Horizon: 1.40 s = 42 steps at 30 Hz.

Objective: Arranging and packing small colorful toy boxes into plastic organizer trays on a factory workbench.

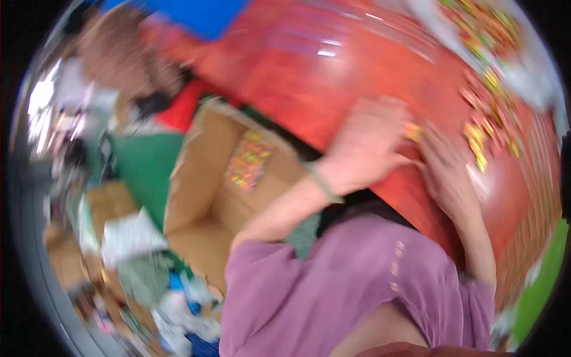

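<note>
Over the red tabletop my two hands are close together, blurred by motion. My left hand, with a pale band on its wrist, has its fingers curled at a small yellow-orange packet, apparently gripping it. Facing it, my right hand has its fingers stretched out, their tips beside the packet. A loose pile of small, shiny red and yellow packets lies to the right of my right hand. Blur hides the packet's exact kind.
An open cardboard box stands below the table edge at left, with a colourful sheet or packet inside. A whitish bag at far right holds more coloured packets. Another person is at far left. Bags and boxes clutter the lower left.
</note>
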Tool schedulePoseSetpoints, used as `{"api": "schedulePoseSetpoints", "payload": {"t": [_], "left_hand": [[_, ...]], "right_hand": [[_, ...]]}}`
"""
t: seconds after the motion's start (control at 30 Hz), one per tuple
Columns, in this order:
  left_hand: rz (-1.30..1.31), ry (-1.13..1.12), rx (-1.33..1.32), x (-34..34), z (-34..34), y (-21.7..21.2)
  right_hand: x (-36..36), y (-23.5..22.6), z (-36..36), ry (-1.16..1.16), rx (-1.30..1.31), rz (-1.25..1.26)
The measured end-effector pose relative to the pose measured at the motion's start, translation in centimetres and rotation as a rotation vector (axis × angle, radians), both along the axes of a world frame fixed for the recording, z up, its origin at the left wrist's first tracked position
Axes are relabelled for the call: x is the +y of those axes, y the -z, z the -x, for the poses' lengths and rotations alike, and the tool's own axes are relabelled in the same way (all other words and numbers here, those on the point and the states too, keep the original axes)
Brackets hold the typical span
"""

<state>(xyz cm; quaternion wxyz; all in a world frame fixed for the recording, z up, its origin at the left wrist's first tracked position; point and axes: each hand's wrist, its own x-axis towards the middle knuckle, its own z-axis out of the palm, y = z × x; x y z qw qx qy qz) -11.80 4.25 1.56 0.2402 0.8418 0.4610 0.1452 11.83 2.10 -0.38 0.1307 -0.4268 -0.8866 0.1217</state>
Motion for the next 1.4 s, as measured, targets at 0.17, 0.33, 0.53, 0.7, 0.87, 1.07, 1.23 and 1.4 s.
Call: {"api": "schedulePoseSetpoints", "payload": {"t": [0.17,0.33,0.53,0.7,0.87,1.07,1.23,1.4], "left_hand": [[-0.265,0.053,0.174,-2.0,1.1,1.6],[-0.131,0.031,0.257,-2.7,1.5,0.5],[-0.277,0.017,0.140,1.6,1.5,-1.4],[-0.476,0.040,0.098,9.8,-0.9,-1.0],[-0.434,0.041,0.153,13.9,-1.5,2.4],[-0.365,0.087,0.156,11.2,-2.3,1.4],[-0.541,0.026,0.161,14.7,-2.7,1.8],[-0.591,-0.025,0.237,19.2,-3.1,3.6]], "right_hand": [[-1.4,-1.0,1.5,-0.015,-0.052,-0.080],[-1.7,-1.8,-1.0,0.046,0.107,-0.052],[-1.7,-2.8,-5.5,0.328,0.031,-0.064],[0.9,-1.3,-6.4,0.351,-0.093,-0.047],[0.6,-0.8,-5.8,0.351,-0.120,-0.052],[-1.3,-1.0,-6.2,0.367,-0.106,-0.021],[-2.2,-1.4,-5.8,0.381,-0.041,0.010],[-2.1,-1.1,-5.6,0.390,0.027,-0.046]]}}
